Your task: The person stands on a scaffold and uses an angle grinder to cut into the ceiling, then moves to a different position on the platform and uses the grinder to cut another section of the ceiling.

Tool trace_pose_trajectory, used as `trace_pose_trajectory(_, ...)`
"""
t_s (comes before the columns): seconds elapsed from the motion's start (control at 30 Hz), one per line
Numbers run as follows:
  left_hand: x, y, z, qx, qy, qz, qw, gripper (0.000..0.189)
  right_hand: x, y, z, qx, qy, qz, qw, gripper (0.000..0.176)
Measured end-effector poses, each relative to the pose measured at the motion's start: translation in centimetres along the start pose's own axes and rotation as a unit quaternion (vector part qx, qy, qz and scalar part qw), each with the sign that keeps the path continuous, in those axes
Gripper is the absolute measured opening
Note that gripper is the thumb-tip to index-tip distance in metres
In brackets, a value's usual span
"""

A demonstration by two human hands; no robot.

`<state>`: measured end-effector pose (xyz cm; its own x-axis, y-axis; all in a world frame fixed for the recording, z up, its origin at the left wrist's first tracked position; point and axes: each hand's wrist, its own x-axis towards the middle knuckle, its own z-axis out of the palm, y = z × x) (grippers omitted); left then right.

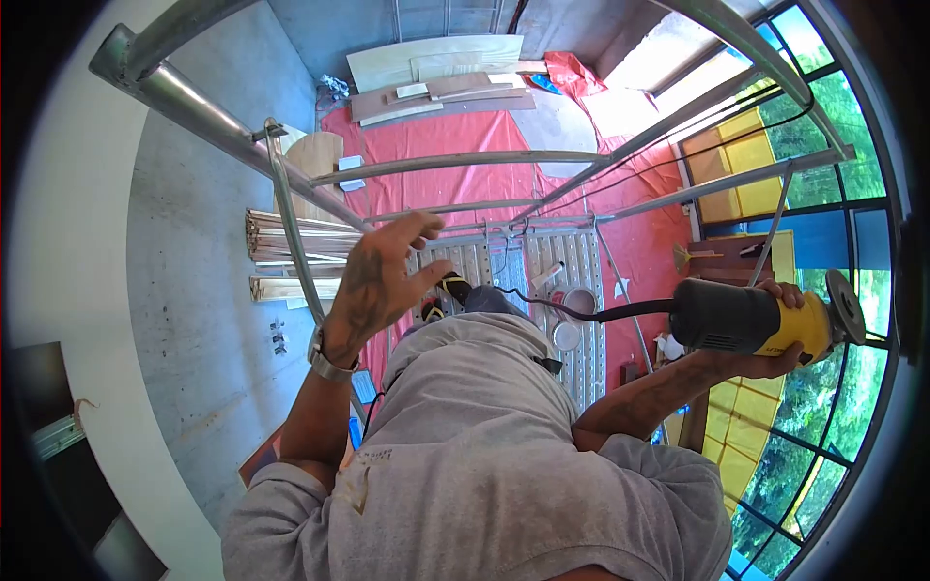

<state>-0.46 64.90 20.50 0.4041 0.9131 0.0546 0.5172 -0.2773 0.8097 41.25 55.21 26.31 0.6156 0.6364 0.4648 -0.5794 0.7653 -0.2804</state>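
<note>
My right hand [787,360] is wrapped round the yellow front of an angle grinder [731,318], held out to the right. The grinder has a black body, and its grey disc [846,307] faces away to the right. A black cord [601,316] runs from its back end toward my waist. My left hand [376,281] is raised in front of me with thumb and fingers apart, holding nothing. It hangs over the scaffold platform, near a slanting metal tube [291,218]. A metal watch [329,360] is on that wrist.
Scaffold tubes [465,163] surround me at several heights. I stand on a perforated metal platform [581,373] with a bucket [579,302] on it. Below are red sheeting [436,140], stacked boards [441,97] and wood strips [291,237]. Windows [852,136] line the right side.
</note>
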Motion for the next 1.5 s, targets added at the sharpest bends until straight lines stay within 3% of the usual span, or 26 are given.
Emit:
trace_pose_trajectory(0.17, 0.6, 2.1, 0.5, -0.021, 0.018, 0.016, 0.999, 0.049, 1.6, 3.5, 1.0, 0.085, -0.045, 0.096, 0.991, 0.062)
trace_pose_trajectory(0.3, 1.9, 6.5, 0.4, -0.061, 0.035, 0.051, 0.996, 0.061, 3.1, 7.2, 2.3, 0.081, -0.047, 0.083, 0.992, 0.063)
trace_pose_trajectory(0.37, 2.5, 9.6, 0.1, 0.000, 0.070, 0.058, 0.996, 0.060, 3.9, 9.2, 3.5, 0.065, -0.064, 0.083, 0.992, 0.065)
trace_pose_trajectory(0.47, 3.4, 14.4, -2.0, 0.099, 0.135, 0.065, 0.984, 0.060, 5.5, 12.1, 6.7, 0.109, -0.165, 0.114, 0.974, 0.066)
trace_pose_trajectory(0.53, 3.4, 16.2, -3.6, 0.166, 0.176, 0.066, 0.968, 0.060, 5.9, 14.0, 9.6, 0.133, -0.106, 0.130, 0.977, 0.062)
trace_pose_trajectory(0.6, 3.6, 18.3, -4.9, 0.233, 0.216, 0.077, 0.945, 0.060, 7.3, 15.8, 12.0, 0.105, -0.166, 0.141, 0.970, 0.059)
trace_pose_trajectory(0.67, 4.3, 20.7, -6.2, 0.300, 0.258, 0.095, 0.913, 0.060, 8.5, 18.2, 15.0, 0.202, -0.209, 0.190, 0.938, 0.056)
trace_pose_trajectory(0.73, 5.5, 22.5, -7.5, 0.362, 0.296, 0.110, 0.877, 0.060, 9.5, 20.0, 18.8, 0.156, -0.153, 0.167, 0.961, 0.051)
trace_pose_trajectory(0.83, 7.4, 24.8, -10.7, 0.443, 0.348, 0.118, 0.818, 0.060, 10.4, 22.2, 25.0, 0.228, -0.147, 0.219, 0.937, 0.042)
trace_pose_trajectory(0.9, 6.8, 27.2, -13.2, 0.494, 0.381, 0.117, 0.773, 0.060, 11.0, 23.1, 28.8, 0.236, -0.193, 0.232, 0.924, 0.038)
trace_pose_trajectory(1.07, 7.2, 31.0, -19.4, 0.587, 0.510, 0.133, 0.614, 0.072, 12.2, 25.9, 38.7, 0.335, -0.228, 0.311, 0.860, 0.031)
trace_pose_trajectory(1.13, 7.4, 32.0, -22.2, 0.614, 0.534, 0.151, 0.561, 0.088, 12.9, 25.8, 42.4, 0.282, -0.248, 0.274, 0.885, 0.032)
trace_pose_trajectory(1.2, 7.3, 33.9, -24.9, 0.642, 0.540, 0.175, 0.515, 0.090, 13.8, 25.7, 46.3, 0.308, -0.240, 0.258, 0.884, 0.028)
trace_pose_trajectory(1.33, 6.8, 39.8, -29.4, 0.704, 0.541, 0.144, 0.436, 0.088, 15.8, 23.2, 54.0, 0.387, -0.213, 0.236, 0.866, 0.024)
trace_pose_trajectory(1.43, 6.1, 44.9, -32.8, 0.747, 0.538, 0.148, 0.362, 0.078, 17.6, 21.1, 58.9, 0.447, -0.188, 0.239, 0.842, 0.024)
trace_pose_trajectory(1.5, 5.8, 47.9, -34.7, 0.754, 0.525, 0.192, 0.345, 0.064, 18.7, 20.2, 61.8, 0.479, -0.168, 0.178, 0.843, 0.027)
